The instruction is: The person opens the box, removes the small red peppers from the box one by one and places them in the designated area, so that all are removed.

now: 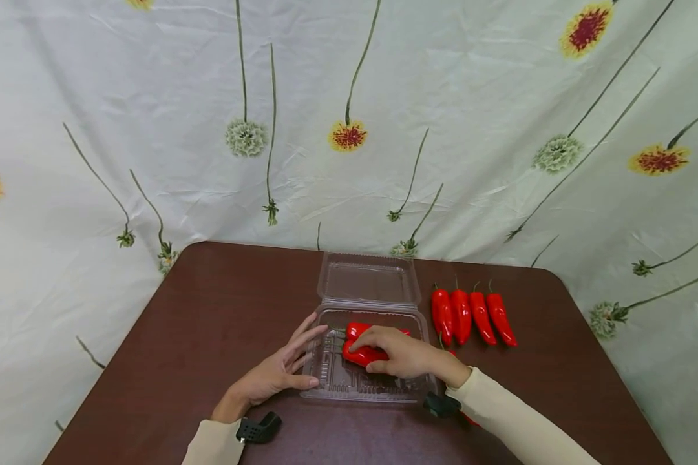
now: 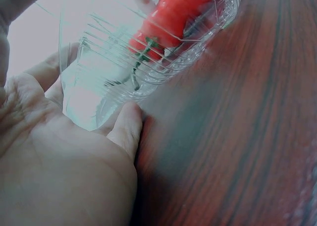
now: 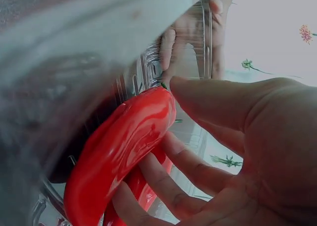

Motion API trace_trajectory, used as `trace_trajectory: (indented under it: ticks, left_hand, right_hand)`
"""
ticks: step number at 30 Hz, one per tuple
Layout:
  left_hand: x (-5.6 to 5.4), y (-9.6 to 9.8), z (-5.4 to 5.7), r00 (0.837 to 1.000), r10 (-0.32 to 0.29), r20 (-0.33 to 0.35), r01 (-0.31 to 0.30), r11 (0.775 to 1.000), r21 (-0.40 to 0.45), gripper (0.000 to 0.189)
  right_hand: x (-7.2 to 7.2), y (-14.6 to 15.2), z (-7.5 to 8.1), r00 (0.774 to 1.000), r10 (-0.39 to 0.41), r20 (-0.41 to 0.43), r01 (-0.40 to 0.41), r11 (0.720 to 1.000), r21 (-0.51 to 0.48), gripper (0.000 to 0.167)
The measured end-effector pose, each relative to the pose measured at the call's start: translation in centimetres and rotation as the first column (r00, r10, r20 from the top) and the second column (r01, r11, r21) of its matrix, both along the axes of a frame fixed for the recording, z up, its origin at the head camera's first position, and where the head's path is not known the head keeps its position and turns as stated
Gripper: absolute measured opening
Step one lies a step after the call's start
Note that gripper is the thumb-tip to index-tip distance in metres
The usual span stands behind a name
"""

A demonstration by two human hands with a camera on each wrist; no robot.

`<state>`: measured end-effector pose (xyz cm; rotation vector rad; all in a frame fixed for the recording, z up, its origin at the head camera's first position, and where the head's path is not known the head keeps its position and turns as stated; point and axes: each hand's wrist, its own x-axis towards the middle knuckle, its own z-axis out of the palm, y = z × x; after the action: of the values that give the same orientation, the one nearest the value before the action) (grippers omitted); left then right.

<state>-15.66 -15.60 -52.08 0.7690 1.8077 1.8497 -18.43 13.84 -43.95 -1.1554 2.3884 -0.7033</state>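
Note:
A clear plastic clamshell container [image 1: 360, 391] lies opened out on the table, lid [image 1: 372, 282] toward the back. Inside it are red chili peppers lying crosswise, stems to the left; one [image 1: 357, 330] sits farther back. My right hand [image 1: 404, 352] holds the nearer red chili pepper [image 3: 124, 151], fingers along one side and thumb by its stem end. At the container's left side is my left hand [image 1: 282, 369], fingers extended and spread over the rim. Its thumb [image 2: 128, 129] touches the near left corner. The right hand partly covers both peppers in the head view.
Several red chili peppers [image 1: 461, 316] lie in a row right of the container. Red parts of more pepper [image 1: 468, 418] show beside my right forearm. The dark brown table [image 1: 238, 290] ends at a flowered white cloth [image 1: 302, 161] behind.

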Motion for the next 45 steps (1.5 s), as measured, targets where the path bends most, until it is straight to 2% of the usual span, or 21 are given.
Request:
trace_trajectory:
  ticks: [8, 17, 32, 38, 45]
  left_hand:
    - [0.1, -0.1, -0.3, 1.0, -0.016, -0.001, 0.016, 1.0, 0.008, 0.09]
    - [0.2, -0.1, -0.4, 1.0, -0.018, 0.009, 0.018, 0.999, 0.036, 0.09]
    - [0.1, 0.1, -0.3, 1.0, -0.019, -0.002, 0.019, 0.999, 0.04, 0.091]
    - [0.1, 0.1, -0.2, 1.0, -0.021, 0.004, 0.02, 0.999, 0.038, 0.091]
    - [0.1, -0.1, -0.1, 1.0, -0.024, 0.002, 0.024, 0.999, 0.035, 0.091]
  right_hand:
    - [0.4, -0.1, -0.2, 0.999, 0.032, -0.01, -0.032, 0.998, 0.058, 0.041]
    - [0.7, -0.2, -0.6, 1.0, 0.004, 0.026, -0.006, 0.997, 0.074, 0.055]
    - [0.7, 0.0, -1.1, 1.0, -0.011, 0.019, 0.009, 0.991, 0.135, 0.06]
    - [0.7, 0.3, -0.8, 1.0, 0.004, -0.021, -0.002, 0.993, 0.115, 0.058]
    - [1.0, 0.8, 0.4, 0.999, -0.033, 0.012, 0.032, 0.999, 0.044, 0.057]
